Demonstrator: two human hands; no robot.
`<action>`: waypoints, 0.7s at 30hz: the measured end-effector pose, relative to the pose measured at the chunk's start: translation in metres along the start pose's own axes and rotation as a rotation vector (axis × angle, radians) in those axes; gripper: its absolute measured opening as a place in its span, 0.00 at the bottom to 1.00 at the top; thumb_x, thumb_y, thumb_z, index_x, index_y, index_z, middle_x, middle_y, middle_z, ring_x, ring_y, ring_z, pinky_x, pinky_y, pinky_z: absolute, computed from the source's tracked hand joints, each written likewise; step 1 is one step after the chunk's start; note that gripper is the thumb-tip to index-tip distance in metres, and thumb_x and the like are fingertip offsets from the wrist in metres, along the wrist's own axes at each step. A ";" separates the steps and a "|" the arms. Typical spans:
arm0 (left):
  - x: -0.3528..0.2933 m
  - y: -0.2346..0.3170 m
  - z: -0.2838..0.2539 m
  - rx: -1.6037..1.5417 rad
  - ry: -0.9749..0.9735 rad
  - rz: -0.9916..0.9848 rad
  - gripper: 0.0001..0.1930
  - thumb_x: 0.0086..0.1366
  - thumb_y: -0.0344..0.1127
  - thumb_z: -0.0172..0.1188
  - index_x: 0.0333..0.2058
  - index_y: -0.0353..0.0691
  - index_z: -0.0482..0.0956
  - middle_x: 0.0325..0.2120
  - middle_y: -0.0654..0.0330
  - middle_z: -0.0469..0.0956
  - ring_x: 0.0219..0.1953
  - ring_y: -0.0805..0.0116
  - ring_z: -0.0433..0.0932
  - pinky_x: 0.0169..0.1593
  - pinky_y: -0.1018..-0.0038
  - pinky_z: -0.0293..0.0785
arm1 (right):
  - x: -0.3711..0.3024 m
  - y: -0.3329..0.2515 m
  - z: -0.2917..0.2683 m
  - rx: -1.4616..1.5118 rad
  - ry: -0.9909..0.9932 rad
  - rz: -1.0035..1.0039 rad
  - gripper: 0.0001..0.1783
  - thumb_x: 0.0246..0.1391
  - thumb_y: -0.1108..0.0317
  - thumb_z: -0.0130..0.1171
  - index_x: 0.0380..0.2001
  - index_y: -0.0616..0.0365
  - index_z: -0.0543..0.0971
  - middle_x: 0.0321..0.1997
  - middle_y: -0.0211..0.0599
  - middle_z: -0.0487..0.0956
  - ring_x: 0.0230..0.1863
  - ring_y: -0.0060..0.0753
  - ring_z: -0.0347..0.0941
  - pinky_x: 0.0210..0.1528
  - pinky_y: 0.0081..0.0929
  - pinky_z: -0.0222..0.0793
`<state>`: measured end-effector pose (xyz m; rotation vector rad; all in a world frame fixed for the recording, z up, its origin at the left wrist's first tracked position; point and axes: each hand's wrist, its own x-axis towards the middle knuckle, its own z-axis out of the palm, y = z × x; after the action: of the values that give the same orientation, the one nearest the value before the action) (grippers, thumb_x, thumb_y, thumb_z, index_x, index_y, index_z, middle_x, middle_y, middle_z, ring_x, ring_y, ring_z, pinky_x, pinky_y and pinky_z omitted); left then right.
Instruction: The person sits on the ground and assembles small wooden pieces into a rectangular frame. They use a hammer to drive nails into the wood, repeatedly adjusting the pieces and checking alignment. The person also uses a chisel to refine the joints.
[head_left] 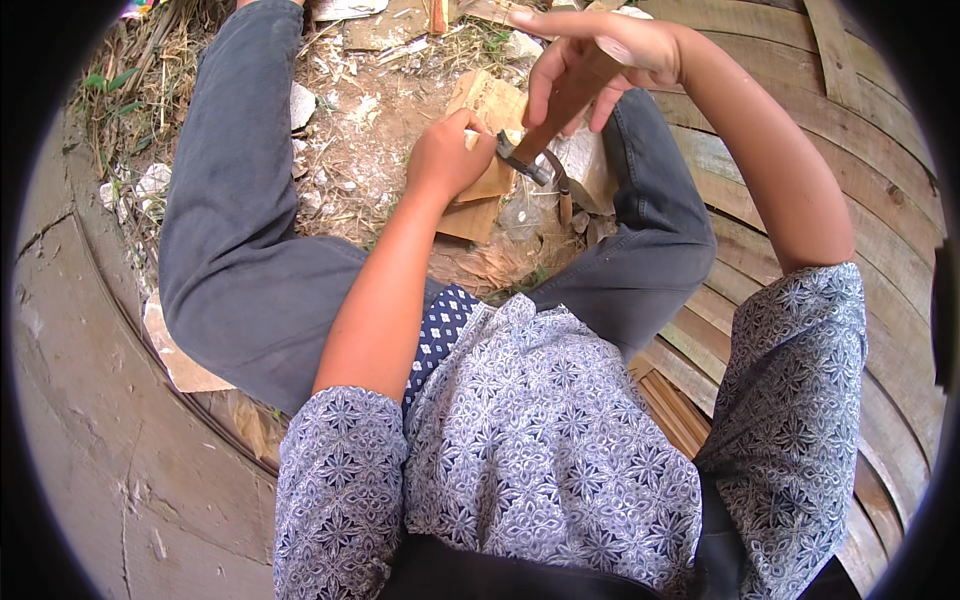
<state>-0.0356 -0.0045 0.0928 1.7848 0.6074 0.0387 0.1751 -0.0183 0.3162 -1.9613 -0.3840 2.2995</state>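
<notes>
Holds the hammer [570, 105] in the right grip [650, 50] at 1 o'clock, head just beside the left grip [450, 155], closed at 12, contents unclear; risks struck knuckles from a skewed swing. Has scant side room between trouser legs [235, 200] at 10 and 2, more over littered dirt [400, 85] toward 11.

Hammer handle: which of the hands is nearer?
Right: the right hand is on the hammer handle; the left hand is apart from it, lower left, by the hammer head.

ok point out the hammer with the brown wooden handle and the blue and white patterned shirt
Hammer [566, 108]: head view, on the handle
Shirt [545, 430]: head view, on the front
</notes>
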 end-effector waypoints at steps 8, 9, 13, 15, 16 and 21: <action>0.013 -0.003 0.004 0.228 0.119 -0.194 0.22 0.68 0.53 0.53 0.33 0.38 0.82 0.32 0.42 0.83 0.38 0.38 0.82 0.43 0.50 0.76 | 0.047 0.015 0.055 0.221 0.406 -0.770 0.29 0.70 0.40 0.49 0.31 0.56 0.78 0.33 0.33 0.81 0.35 0.25 0.76 0.42 0.27 0.71; 0.014 -0.004 0.002 0.255 0.110 -0.195 0.23 0.69 0.54 0.52 0.33 0.38 0.82 0.32 0.42 0.83 0.37 0.37 0.82 0.43 0.49 0.75 | 0.061 0.010 0.062 0.228 0.495 -0.827 0.27 0.70 0.42 0.51 0.29 0.56 0.78 0.28 0.29 0.79 0.28 0.21 0.74 0.34 0.23 0.70; 0.015 -0.023 0.002 0.251 0.194 -0.150 0.21 0.69 0.48 0.49 0.29 0.37 0.82 0.29 0.40 0.83 0.33 0.37 0.82 0.40 0.46 0.76 | 0.101 -0.010 0.089 0.237 0.833 -0.948 0.25 0.65 0.49 0.60 0.21 0.57 0.77 0.19 0.22 0.72 0.23 0.17 0.66 0.28 0.24 0.63; 0.014 -0.027 0.002 0.247 0.205 -0.166 0.21 0.69 0.47 0.48 0.30 0.37 0.82 0.30 0.40 0.83 0.34 0.36 0.82 0.41 0.46 0.76 | 0.104 -0.024 0.100 0.178 0.957 -0.861 0.25 0.62 0.51 0.63 0.19 0.60 0.77 0.17 0.25 0.72 0.23 0.18 0.67 0.27 0.27 0.62; 0.012 -0.030 0.001 0.245 0.212 -0.179 0.21 0.69 0.47 0.48 0.30 0.37 0.82 0.31 0.39 0.83 0.35 0.36 0.82 0.42 0.45 0.76 | 0.103 -0.029 0.103 0.167 0.959 -0.852 0.25 0.61 0.52 0.63 0.19 0.61 0.77 0.16 0.26 0.72 0.23 0.18 0.67 0.26 0.28 0.62; 0.011 -0.041 0.006 0.160 0.221 -0.054 0.20 0.68 0.45 0.46 0.31 0.37 0.82 0.32 0.39 0.83 0.36 0.35 0.82 0.43 0.46 0.77 | 0.104 -0.025 0.114 0.178 0.937 -1.031 0.18 0.59 0.63 0.61 0.18 0.60 0.76 0.16 0.27 0.73 0.22 0.18 0.66 0.25 0.28 0.62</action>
<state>-0.0399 0.0015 0.0501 1.9330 0.8364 0.1561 0.0434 0.0149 0.2392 -1.8184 -0.7710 0.6914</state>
